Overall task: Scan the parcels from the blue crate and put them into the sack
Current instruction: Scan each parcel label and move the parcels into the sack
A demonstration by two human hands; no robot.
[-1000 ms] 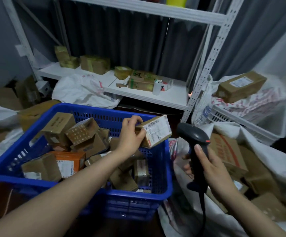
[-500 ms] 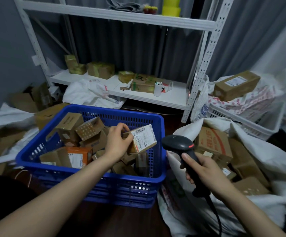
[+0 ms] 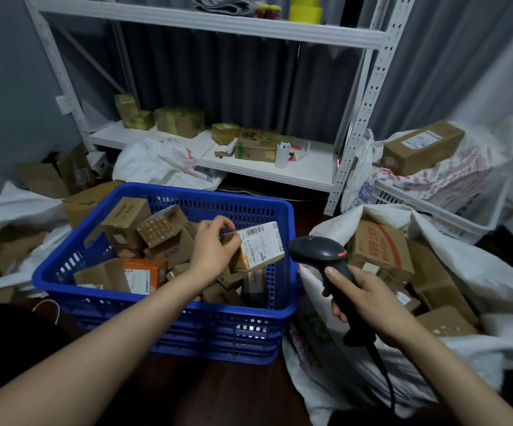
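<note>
My left hand [image 3: 210, 252] pinches the parcel [image 3: 256, 245] label-out toward the scanner [image 3: 319, 252] (barcode exposed), gripped in my right hand [image 3: 368, 305].

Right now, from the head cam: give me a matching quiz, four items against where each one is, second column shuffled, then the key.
Items
1. labelled parcel
2. scanner
3. orange box
4. white cup

Places
A. standing on the lower shelf
B. lying in the blue crate
C. gripped by the right hand
D. held up by the left hand, over the crate

Pairs: 1-D, 2-C, 3-B, 4-A
</note>
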